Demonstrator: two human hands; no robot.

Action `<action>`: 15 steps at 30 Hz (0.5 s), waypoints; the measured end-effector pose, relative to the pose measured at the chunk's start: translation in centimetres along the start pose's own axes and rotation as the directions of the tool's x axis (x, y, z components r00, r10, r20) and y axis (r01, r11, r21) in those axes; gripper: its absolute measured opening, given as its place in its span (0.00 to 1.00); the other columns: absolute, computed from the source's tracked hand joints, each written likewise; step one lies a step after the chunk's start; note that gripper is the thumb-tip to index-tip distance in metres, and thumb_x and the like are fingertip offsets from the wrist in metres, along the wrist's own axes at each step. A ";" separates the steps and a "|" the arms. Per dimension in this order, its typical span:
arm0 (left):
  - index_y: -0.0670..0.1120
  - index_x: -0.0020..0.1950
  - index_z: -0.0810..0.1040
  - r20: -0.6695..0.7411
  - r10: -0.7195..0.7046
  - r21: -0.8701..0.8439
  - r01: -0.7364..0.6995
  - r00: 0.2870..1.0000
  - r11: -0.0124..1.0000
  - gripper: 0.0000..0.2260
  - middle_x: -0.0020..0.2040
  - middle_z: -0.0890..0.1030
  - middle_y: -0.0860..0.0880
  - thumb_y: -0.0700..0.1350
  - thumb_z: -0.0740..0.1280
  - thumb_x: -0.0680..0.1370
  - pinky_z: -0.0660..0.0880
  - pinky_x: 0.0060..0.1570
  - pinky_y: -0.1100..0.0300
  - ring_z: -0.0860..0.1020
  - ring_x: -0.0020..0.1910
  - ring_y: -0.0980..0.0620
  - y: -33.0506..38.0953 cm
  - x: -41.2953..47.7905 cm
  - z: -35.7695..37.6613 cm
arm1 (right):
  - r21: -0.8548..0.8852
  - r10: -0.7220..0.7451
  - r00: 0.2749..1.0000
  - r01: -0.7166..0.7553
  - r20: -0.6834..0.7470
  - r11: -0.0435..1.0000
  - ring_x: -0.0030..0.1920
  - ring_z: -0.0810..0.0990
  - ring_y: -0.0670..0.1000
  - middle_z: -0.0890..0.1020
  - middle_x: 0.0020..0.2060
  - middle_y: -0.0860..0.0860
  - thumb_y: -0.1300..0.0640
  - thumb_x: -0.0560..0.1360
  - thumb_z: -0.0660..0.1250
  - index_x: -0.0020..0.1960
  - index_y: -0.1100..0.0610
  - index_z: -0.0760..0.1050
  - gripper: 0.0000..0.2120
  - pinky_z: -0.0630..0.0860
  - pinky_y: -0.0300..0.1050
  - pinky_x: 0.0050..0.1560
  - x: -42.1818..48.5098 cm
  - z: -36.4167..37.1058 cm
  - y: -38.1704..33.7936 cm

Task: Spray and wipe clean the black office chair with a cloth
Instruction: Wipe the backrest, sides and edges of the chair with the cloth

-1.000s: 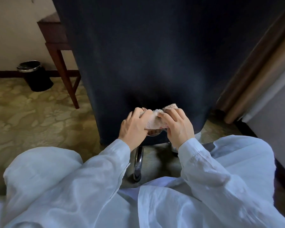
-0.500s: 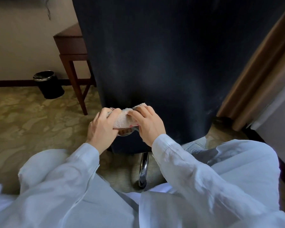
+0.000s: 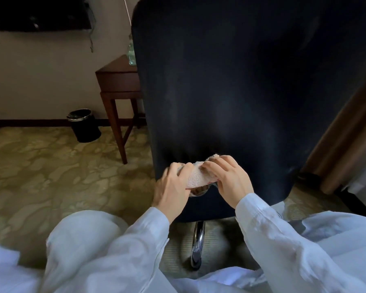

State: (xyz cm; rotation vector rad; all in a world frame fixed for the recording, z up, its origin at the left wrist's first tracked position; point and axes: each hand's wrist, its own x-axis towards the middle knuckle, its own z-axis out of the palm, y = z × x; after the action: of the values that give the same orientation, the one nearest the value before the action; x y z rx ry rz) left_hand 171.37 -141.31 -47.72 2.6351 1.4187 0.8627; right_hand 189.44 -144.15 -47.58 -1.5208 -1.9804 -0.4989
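Progress: cloth [image 3: 195, 176] is held bunched at the lower back of black office chair [image 3: 230, 92]. Whether it touches the fabric can't be told. Wiping is judged under way, low down. Faint pale patches are seen higher up, so most of the back is prob. left to do. Seat and arms are not in view. Spraying can't be judged, as no sprayer is made out.

Counts, L to R:
- 1 black bin [image 3: 85, 125] by wall
- 1 wooden desk [image 3: 118, 81] w/ 1 greenish bottle [image 3: 131, 53] on it
- 1 left hand [image 3: 171, 187], grip curled round cloth's L end
- 1 cloth
- 1 right hand [image 3: 230, 182], grip pinched on cloth's R end
- 1 chair, w/ 1 chrome base leg [image 3: 198, 240] below
- 1 curtain [image 3: 347, 134], far R
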 end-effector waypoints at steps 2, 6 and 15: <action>0.47 0.69 0.71 -0.025 0.025 -0.012 -0.026 0.999 1.000 0.25 0.60 0.74 0.44 0.42 0.72 0.73 0.78 0.45 0.55 0.75 0.57 0.45 0.0 -0.3 -0.9 | 0.016 0.017 0.999 -0.016 -0.027 1.000 0.49 0.76 0.55 0.80 0.51 0.52 0.71 0.59 0.77 0.56 0.56 0.78 0.28 0.80 0.47 0.37 0.0 -0.8 -0.9; 0.45 0.62 0.77 -0.146 0.013 -0.040 -0.019 0.989 0.999 0.24 0.54 0.78 0.45 0.39 0.77 0.67 0.76 0.37 0.57 0.78 0.50 0.44 -3.3 -1.7 -4.2 | 0.016 -0.107 0.993 0.108 -0.053 0.994 0.51 0.79 0.56 0.80 0.53 0.54 0.66 0.63 0.76 0.58 0.56 0.79 0.24 0.80 0.46 0.45 1.4 -2.6 -5.6; 0.41 0.61 0.78 -0.198 -0.015 -0.230 -0.032 0.980 0.973 0.24 0.57 0.80 0.43 0.32 0.76 0.66 0.73 0.56 0.59 0.78 0.55 0.46 -9.6 3.6 -9.0 | 0.026 -0.014 0.999 0.015 -0.048 1.000 0.48 0.78 0.56 0.80 0.51 0.55 0.61 0.60 0.79 0.57 0.55 0.78 0.26 0.80 0.45 0.37 7.9 -2.1 -13.1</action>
State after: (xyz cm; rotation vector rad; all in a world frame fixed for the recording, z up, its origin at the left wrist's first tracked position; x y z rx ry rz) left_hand 161.34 -134.94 -41.12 2.4399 1.2536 1.2401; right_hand 176.01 -143.26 -40.15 -1.4663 -1.9548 -0.5092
